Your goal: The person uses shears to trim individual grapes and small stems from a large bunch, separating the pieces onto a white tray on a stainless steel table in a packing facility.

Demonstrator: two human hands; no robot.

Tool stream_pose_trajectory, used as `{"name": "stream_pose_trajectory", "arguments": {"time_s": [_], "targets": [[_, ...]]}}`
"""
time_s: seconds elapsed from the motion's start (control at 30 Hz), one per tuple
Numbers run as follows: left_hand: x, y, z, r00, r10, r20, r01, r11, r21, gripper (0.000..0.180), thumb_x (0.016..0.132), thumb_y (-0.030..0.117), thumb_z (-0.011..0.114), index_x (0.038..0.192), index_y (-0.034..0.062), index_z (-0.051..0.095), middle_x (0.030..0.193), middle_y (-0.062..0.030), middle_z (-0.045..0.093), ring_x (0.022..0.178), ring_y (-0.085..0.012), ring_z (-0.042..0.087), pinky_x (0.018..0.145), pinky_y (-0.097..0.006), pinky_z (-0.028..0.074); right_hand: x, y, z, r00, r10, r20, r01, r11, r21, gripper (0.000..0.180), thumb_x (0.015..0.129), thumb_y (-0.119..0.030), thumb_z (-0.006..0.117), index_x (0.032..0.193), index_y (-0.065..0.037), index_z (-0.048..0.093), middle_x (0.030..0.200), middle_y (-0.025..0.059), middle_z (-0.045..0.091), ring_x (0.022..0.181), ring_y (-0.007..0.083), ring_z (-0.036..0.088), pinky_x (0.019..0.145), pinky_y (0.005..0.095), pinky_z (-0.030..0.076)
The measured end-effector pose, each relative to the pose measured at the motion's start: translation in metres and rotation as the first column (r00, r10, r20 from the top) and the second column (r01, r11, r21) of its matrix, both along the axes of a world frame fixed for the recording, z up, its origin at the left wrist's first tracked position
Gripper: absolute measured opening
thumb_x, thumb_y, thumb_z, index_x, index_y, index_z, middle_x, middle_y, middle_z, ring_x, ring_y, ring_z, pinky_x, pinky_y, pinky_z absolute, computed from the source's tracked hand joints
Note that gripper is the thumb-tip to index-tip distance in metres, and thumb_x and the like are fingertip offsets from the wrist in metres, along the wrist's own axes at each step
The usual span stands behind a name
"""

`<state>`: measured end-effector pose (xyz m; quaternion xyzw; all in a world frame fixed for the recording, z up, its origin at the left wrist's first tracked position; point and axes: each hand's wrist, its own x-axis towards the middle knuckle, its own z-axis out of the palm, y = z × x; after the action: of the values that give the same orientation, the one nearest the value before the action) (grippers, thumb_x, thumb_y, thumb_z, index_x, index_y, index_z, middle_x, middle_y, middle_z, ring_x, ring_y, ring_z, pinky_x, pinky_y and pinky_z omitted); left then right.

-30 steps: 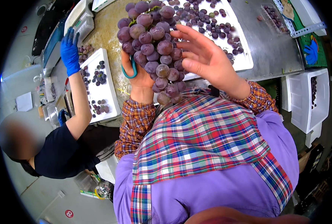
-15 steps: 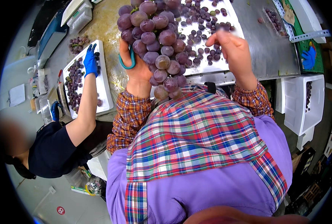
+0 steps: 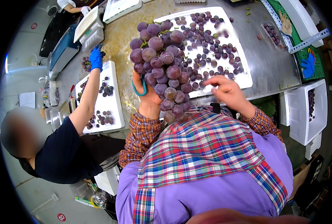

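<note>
A large bunch of purple grapes (image 3: 168, 71) rests upright against my left hand (image 3: 150, 100), whose fingers are mostly hidden behind it. A teal scissor handle (image 3: 140, 89) is looped at my left thumb; its blades are out of sight. To the right of the bunch, my right hand (image 3: 229, 93) is bent, fingers apart, with nothing visible in it. It hovers by the near edge of a white tray (image 3: 244, 80), where many loose purple grapes (image 3: 218, 52) are scattered.
At left, a person's blue-gloved hand (image 3: 96, 58) reaches past a white tray (image 3: 117, 108) holding grapes. A clear punnet of grapes (image 3: 272, 35) sits at right, near a metal bracket (image 3: 308, 41) and blue glove (image 3: 309, 66). A white foam box (image 3: 304, 127) stands lower right.
The view has shifted, showing more of the tray. My right hand has lowered from over the loose grapes to the tray's near edge. The co-worker's gloved hand has moved beyond their tray.
</note>
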<state>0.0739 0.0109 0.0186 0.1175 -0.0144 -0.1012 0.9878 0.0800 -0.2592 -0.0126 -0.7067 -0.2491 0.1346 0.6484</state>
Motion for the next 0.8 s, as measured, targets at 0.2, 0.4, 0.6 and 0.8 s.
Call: {"name": "stream_pose_trajectory", "arguments": {"time_s": [0.2, 0.4, 0.6, 0.8], "targets": [[-0.002, 0.004, -0.006, 0.999, -0.011, 0.036, 0.009, 0.999, 0.045, 0.069, 0.089, 0.054, 0.050, 0.142, 0.0122, 0.035, 0.142, -0.0141, 0.041, 0.129, -0.0343, 0.042, 0.108, -0.053, 0.033, -0.013, -0.008, -0.003, 0.916, 0.387, -0.102, -0.396, 0.913, -0.094, 0.071, 0.082, -0.005, 0.063, 0.145, -0.014, 0.031, 0.154, 0.0138, 0.020, 0.141, 0.0300, 0.024, 0.106, 0.0407, 0.037], [-0.004, 0.002, -0.005, 0.977, 0.083, -0.197, -0.096, 0.994, -0.059, 0.068, 0.088, 0.055, 0.050, 0.139, 0.0120, 0.040, 0.139, -0.0140, 0.044, 0.127, -0.0342, 0.043, 0.107, -0.053, 0.035, -0.018, -0.019, -0.026, 0.872, 0.393, -0.293, -0.431, 0.899, -0.077, 0.010, 0.082, -0.014, 0.070, 0.077, -0.005, 0.069, 0.123, 0.0107, 0.060, 0.111, 0.0230, 0.057, 0.090, 0.0342, 0.047], [-0.005, 0.012, -0.020, 0.997, 0.037, 0.061, -0.040, 0.999, 0.036, 0.067, 0.089, 0.055, 0.050, 0.139, 0.0126, 0.040, 0.139, -0.0138, 0.045, 0.127, -0.0340, 0.044, 0.107, -0.053, 0.035, -0.012, -0.012, -0.015, 0.952, 0.277, -0.131, -0.295, 0.945, -0.143, 0.019, 0.081, -0.007, 0.068, 0.064, -0.002, 0.062, 0.122, 0.0130, 0.061, 0.114, 0.0253, 0.057, 0.093, 0.0348, 0.045], [-0.007, 0.011, -0.016, 0.996, -0.018, 0.091, 0.014, 0.999, 0.040, 0.067, 0.089, 0.055, 0.049, 0.140, 0.0127, 0.039, 0.140, -0.0136, 0.044, 0.128, -0.0338, 0.043, 0.107, -0.053, 0.034, 0.010, -0.019, 0.014, 0.985, -0.126, -0.118, 0.118, 0.991, -0.070, 0.016, 0.079, -0.003, 0.065, 0.065, 0.000, 0.061, 0.122, 0.0142, 0.061, 0.110, 0.0237, 0.059, 0.092, 0.0350, 0.046]]}}
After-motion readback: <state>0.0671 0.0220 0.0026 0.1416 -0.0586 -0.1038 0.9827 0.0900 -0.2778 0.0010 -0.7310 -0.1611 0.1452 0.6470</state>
